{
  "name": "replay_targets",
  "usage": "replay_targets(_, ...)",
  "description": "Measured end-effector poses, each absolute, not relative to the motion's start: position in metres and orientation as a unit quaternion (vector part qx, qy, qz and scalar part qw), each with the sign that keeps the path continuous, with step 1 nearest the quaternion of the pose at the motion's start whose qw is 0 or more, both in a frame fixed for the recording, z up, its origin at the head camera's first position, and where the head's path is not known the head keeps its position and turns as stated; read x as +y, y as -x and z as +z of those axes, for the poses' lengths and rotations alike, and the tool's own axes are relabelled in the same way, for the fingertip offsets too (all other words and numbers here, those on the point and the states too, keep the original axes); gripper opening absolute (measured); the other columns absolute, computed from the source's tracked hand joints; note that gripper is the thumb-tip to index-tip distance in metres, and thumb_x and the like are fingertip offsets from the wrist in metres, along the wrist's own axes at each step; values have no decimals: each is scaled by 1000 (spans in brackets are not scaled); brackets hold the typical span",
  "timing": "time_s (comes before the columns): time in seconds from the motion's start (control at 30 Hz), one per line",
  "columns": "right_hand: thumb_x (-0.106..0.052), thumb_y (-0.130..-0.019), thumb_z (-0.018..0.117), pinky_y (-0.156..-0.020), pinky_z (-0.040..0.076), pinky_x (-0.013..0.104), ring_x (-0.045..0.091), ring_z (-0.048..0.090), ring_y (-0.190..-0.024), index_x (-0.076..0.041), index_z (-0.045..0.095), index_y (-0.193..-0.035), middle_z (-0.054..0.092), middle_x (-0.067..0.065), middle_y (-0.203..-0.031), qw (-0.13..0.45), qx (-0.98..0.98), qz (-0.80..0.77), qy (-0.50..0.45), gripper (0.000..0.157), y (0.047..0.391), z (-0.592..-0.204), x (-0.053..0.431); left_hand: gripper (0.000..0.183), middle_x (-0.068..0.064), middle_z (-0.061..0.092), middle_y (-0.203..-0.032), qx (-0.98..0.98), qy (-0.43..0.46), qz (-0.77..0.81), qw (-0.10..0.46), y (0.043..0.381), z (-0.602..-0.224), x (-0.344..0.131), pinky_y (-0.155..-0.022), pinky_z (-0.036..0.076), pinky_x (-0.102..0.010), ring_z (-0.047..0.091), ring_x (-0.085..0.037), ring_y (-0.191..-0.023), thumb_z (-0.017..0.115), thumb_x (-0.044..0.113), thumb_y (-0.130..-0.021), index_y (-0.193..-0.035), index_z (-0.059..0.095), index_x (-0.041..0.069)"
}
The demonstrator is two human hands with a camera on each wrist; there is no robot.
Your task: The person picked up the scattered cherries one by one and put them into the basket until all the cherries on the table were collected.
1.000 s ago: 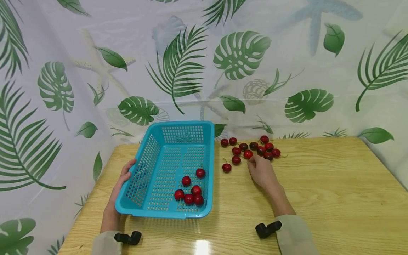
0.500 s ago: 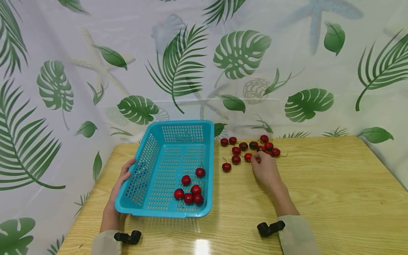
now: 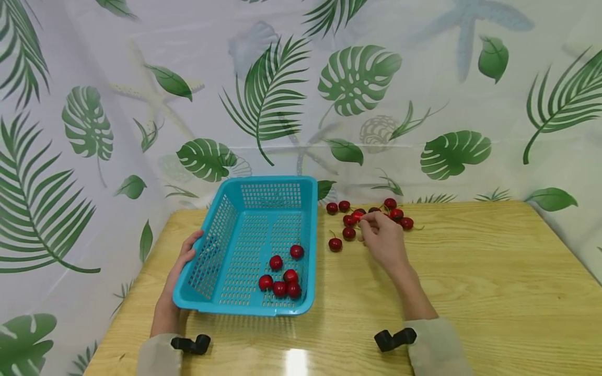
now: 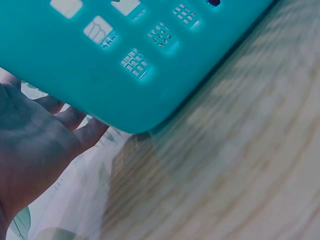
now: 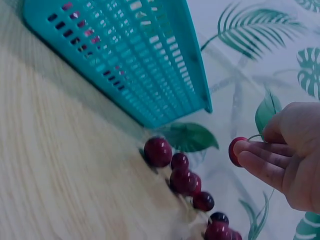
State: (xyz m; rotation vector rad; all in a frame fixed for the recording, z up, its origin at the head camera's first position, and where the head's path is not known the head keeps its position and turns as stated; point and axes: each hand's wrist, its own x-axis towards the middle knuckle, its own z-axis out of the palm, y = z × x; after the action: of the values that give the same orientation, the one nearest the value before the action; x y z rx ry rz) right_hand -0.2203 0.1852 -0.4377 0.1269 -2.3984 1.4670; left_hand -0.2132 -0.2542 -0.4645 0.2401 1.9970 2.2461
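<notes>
Presently, one cherry is pinched by the right hand near the table's far edge, where the remaining cherries are left loose. Six cherries are already contained toward the basket's near right corner; its left side is touched by the relaxed left hand.

On the surface, the basket stands left of the loose cherries, with six cherries lying in its near right part. The backdrop hangs behind them all.
</notes>
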Motion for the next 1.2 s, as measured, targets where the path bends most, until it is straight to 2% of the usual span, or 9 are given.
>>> replay_targets(0.2,-9,-99,58,-51,49,24,11,67,-65,2,67,-104,70,15,-85,173,-830,520,-103,15,212,-424,163,48,-7,18,-158,663,-82,742,61,215,-466,-254,-108,30,-24,28,-19,-139,17,22,-108,-155,21,24)
replay_targets(0.4,-5,-97,61,-48,44,24,16,63,-61,1,67,-102,68,9,-77,187,-826,506,-162,10,209,-406,135,48,-10,14,-160,665,-79,740,70,217,-464,-254,-113,26,-29,24,-22,-143,17,23,-108,-156,19,24)
replay_targets(0.5,-3,-96,61,-50,45,24,15,61,-60,1,68,-101,71,10,-82,202,-840,461,-202,9,211,-399,118,49,-11,11,-162,665,-71,739,78,216,-463,-253,-114,24,-32,21,-26,-145,16,25,-108,-157,15,23)
replay_targets(0.63,-1,-95,60,-52,44,23,13,55,-57,0,67,-98,71,10,-84,218,-870,359,-258,8,215,-393,95,50,-11,10,-163,666,-59,739,83,215,-462,-251,-118,17,-42,17,-30,-148,16,25,-108,-158,13,22)
replay_targets(0.73,-3,-97,58,-54,44,23,12,55,-59,-2,67,-97,70,8,-82,190,-891,300,-283,9,218,-390,78,50,-12,10,-163,663,-58,742,82,214,-462,-251,-120,11,-50,15,-33,-149,17,24,-108,-158,13,21)
replay_targets(0.83,-7,-99,55,-56,47,26,14,57,-62,-5,65,-96,67,5,-79,146,-906,255,-303,11,220,-391,61,50,-11,9,-163,661,-59,743,85,213,-463,-252,-120,9,-52,13,-33,-149,16,24,-108,-158,13,22)
replay_targets(0.93,-9,-100,55,-56,49,29,16,58,-61,-6,63,-92,64,4,-72,104,-916,201,-330,12,222,-393,46,50,-11,10,-162,665,-59,740,80,213,-464,-253,-119,14,-46,16,-31,-148,16,24,-108,-158,14,21)
replay_targets(1.13,-12,-102,50,-50,44,26,11,47,-55,-11,56,-84,50,-2,-63,14,-915,108,-388,19,220,-398,24,50,-11,11,-162,670,-65,736,79,215,-463,-253,-115,23,-34,19,-27,-146,17,24,-108,-158,14,21)
replay_targets(1.2,-12,-103,49,-50,43,26,11,46,-56,-13,53,-81,47,-3,-63,-12,-910,98,-404,22,219,-403,19,50,-11,10,-162,668,-72,736,82,215,-463,-254,-115,24,-34,18,-28,-147,17,24,-108,-158,13,21)
